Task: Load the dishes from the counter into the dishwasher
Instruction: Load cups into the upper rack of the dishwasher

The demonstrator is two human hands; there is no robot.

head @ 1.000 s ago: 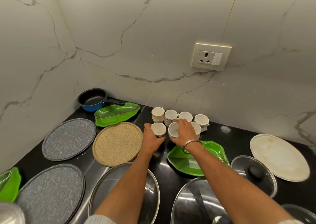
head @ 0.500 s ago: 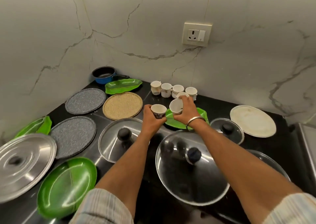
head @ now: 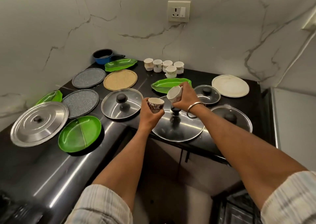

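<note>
A small patterned cup (head: 155, 105) is gripped by the left hand (head: 150, 111), whose fingers are curled round its wall; the cup is kept nearly upright, its mouth turned up. A second, white cup (head: 174, 94) is gripped by the right hand (head: 185, 96), the fingers wrapped round its far side; this cup is tilted, its mouth turned to the left and toward the camera. Both cups are held in the air above a large steel lid (head: 177, 129) that lies at the front edge of the table (head: 51, 169); the table is not touched by them. The two hands are just beside each other, the right one a little farther from the person.

Five more cups (head: 165, 66) are left standing at the back of the table, near the wall, well apart from both hands. The dishwasher cannot be seen with certainty; a dark basket-like shape at the lower right corner may belong to it, but this cannot be told. If it does, it is judged that the right hand lies nearer to it, and the cups would be carried down and toward the person.
</note>
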